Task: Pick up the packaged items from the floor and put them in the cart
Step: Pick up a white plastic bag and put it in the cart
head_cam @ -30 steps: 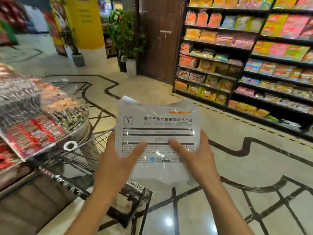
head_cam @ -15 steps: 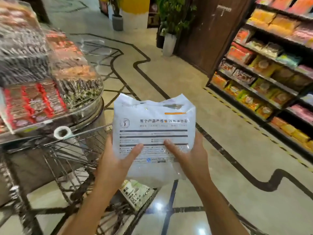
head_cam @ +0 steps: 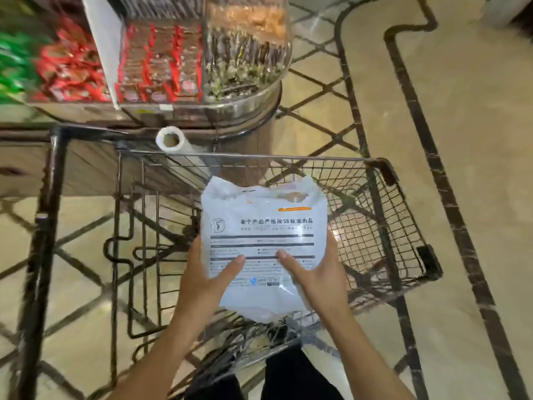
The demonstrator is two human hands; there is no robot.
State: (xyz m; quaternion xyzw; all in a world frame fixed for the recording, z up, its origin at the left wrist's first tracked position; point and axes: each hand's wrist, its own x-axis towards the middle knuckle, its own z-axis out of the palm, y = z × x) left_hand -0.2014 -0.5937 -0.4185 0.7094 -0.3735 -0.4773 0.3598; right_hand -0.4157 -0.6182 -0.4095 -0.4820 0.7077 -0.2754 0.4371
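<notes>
- One white packaged item (head_cam: 264,249), printed side up, is held flat over the wire cart (head_cam: 383,215), above the basket's near-left part and not yet released.
- The left hand (head_cam: 206,280) grips its left edge, thumb laid on the printed face and fingers hidden beneath; the right hand (head_cam: 318,280) grips the right edge the same way.
- Judged progress: the pickup of this package is done; lowering it into the basket and letting go are left.
- Whether other packages already lie in the cart I cannot tell; the held one hides much of the basket floor, and the mesh is blurred.
- No package shows on the visible floor (head_cam: 476,140), so how many remain is unknown.
- Count: one package in hand, two hands, one cart.
- Far left stands a snack display (head_cam: 161,62) with several bins; just in front of it hangs one roll of plastic bags (head_cam: 170,140).
</notes>
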